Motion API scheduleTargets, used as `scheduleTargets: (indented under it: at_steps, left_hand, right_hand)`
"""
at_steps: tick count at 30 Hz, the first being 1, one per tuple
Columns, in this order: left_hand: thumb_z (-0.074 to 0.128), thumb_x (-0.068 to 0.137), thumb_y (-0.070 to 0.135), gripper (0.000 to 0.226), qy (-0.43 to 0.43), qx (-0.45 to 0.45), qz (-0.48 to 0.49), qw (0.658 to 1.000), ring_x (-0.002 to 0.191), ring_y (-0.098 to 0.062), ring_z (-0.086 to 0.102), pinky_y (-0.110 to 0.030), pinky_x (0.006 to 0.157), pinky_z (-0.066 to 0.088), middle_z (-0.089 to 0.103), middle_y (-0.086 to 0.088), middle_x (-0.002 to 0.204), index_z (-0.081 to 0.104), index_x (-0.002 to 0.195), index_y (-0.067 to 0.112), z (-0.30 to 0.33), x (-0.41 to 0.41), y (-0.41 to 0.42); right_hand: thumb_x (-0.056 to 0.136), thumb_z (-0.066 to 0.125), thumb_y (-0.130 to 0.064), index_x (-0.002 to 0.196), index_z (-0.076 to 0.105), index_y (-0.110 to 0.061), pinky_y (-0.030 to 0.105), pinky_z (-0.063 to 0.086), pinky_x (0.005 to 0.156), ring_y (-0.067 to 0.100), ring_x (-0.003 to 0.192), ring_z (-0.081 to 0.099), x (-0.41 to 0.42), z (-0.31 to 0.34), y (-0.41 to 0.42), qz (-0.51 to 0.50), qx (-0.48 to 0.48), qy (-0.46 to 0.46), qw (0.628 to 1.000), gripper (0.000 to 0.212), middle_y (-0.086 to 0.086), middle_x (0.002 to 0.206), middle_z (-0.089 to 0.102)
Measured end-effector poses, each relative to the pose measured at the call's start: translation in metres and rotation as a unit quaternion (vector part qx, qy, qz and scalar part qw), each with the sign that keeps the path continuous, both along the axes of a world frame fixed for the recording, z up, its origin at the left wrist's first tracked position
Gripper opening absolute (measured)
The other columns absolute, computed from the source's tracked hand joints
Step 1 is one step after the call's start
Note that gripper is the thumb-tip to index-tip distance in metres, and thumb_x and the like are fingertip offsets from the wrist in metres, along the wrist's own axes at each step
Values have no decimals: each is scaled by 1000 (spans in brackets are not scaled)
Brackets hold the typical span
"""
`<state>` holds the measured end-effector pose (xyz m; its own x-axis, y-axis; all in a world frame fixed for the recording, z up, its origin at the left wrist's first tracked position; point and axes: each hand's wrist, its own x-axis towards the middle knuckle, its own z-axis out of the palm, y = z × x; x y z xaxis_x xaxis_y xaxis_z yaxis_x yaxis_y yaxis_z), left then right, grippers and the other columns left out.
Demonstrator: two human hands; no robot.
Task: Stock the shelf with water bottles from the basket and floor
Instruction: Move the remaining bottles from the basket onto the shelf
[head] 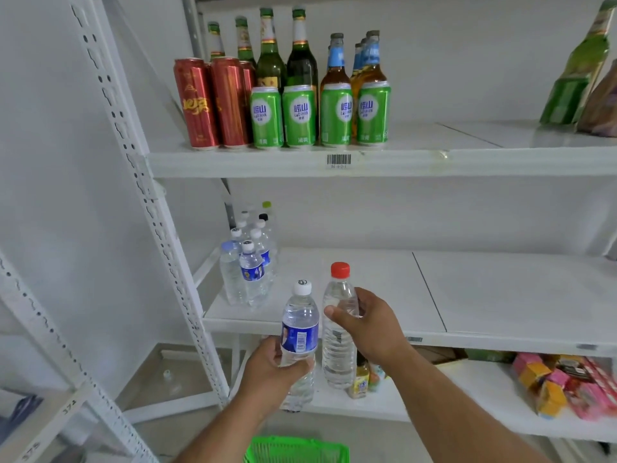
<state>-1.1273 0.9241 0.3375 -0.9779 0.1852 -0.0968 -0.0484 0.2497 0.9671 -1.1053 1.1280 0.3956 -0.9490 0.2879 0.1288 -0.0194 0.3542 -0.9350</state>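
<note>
My left hand (268, 369) grips a clear water bottle with a blue label and white cap (299, 329), held upright in front of the middle shelf (374, 292). My right hand (370, 324) grips a taller clear bottle with a red cap (339, 325) right beside it. Several water bottles (248, 262) stand in rows at the left end of the middle shelf. The green basket (297, 449) shows at the bottom edge, below my arms.
The top shelf (400, 162) carries red cans, green cans (320, 115) and glass bottles. The lower shelf holds small bottles (362, 379) and colourful packets (567, 385). A white perforated upright (147, 202) stands left. The middle shelf's right part is bare.
</note>
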Motion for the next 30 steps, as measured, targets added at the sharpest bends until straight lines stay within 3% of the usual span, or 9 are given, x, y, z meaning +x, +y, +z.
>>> scheduleTargets:
  at_steps: [7, 12, 16, 19, 22, 25, 30]
  left_hand:
    - [87, 57, 36, 44, -6, -5, 1, 1000, 94, -2, 68, -27, 82, 53, 75, 15, 96, 70, 98, 31, -5, -52, 16]
    - [85, 59, 41, 46, -8, 10, -16, 1000, 96, 7, 59, -25, 81, 45, 68, 20, 103, 66, 101, 36, -4, -108, 25]
    - [86, 67, 34, 44, -8, 8, -18, 1000, 99, 3, 54, -24, 84, 39, 60, 15, 112, 61, 103, 38, -4, -153, 28]
    - [85, 70, 30, 37, 2, 8, -28, 1000, 96, 9, 52, -24, 85, 38, 59, 23, 105, 58, 91, 43, -6, -181, 30]
    - [84, 71, 32, 35, 15, -7, -34, 999, 102, -3, 55, -23, 84, 38, 58, 26, 101, 57, 92, 42, -7, -206, 36]
    - [83, 72, 31, 36, 21, -4, -27, 999, 103, -4, 55, -22, 84, 37, 57, 27, 100, 56, 92, 44, -8, -231, 46]
    - [82, 75, 27, 39, 23, 1, -11, 1000, 89, 11, 51, -18, 79, 38, 52, 34, 93, 52, 86, 49, -17, -271, 67]
  right_hand:
    - [80, 75, -48, 106, 66, -33, 15, 46, 66, -2, 81, 67, -50, -2, 13, -22, 6, -13, 1000, 31, -16, 92, 73]
    - [78, 74, -55, 109, 63, -36, 17, 45, 67, 3, 85, 65, -104, 0, 19, -57, 40, -26, 997, 38, -17, 95, 70]
    - [80, 73, -54, 104, 61, -37, 18, 44, 68, 6, 85, 64, -145, 1, 20, -79, 44, -32, 995, 32, -19, 94, 68]
    - [79, 76, -51, 104, 65, -32, 19, 44, 66, 7, 81, 65, -170, -2, 23, -87, 36, -30, 995, 33, -13, 90, 71]
    - [79, 76, -47, 105, 67, -27, 19, 43, 66, 8, 78, 64, -194, -2, 27, -83, 38, -29, 995, 34, -11, 89, 71]
    - [79, 77, -46, 104, 68, -27, 21, 45, 69, 9, 81, 65, -221, -4, 33, -82, 35, -32, 996, 33, -9, 92, 72]
    - [80, 77, -45, 101, 68, -26, 28, 50, 75, 14, 86, 67, -269, -10, 48, -70, 26, -47, 996, 30, -8, 93, 73]
